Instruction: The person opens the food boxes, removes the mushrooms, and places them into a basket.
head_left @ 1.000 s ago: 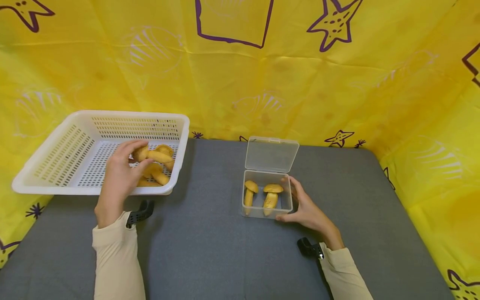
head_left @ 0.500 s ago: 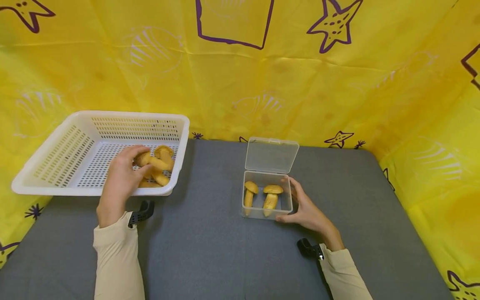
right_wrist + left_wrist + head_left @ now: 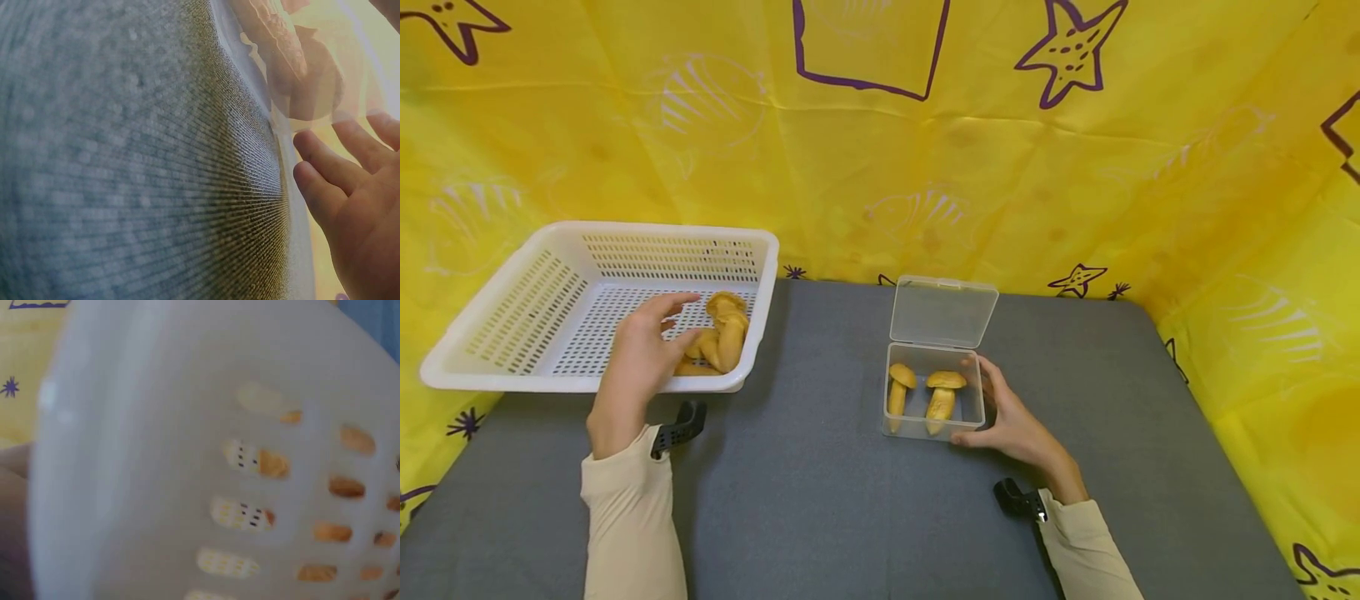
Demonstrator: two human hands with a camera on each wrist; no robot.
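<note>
In the head view my left hand (image 3: pixel 638 350) is over the white basket (image 3: pixel 497 382), thumb and fingers apart with nothing between them. Close to its fingertips, several yellow-brown mushrooms (image 3: pixel 730 333) lie heaped in the basket's right end. My right hand (image 3: pixel 1015 421) holds the right side of a clear plastic box (image 3: pixel 934 427), thumb at the near corner and fingers farther back. Two mushrooms lie side by side in the box, a slimmer mushroom (image 3: pixel 898 396) and a wider-capped mushroom (image 3: pixel 942 400). The left wrist view is mostly filled by the basket wall (image 3: pixel 156 475).
The box's hinged lid (image 3: pixel 943 312) stands raised at the back. Grey cloth (image 3: pixel 820 467) covers the table between basket and box. A yellow patterned curtain (image 3: pixel 850 167) hangs behind and along the right side.
My left hand has lowered a mushroom onto the heap in the basket and let it go; the mushroom has settled among the others. My right hand and the box have stayed put.
</note>
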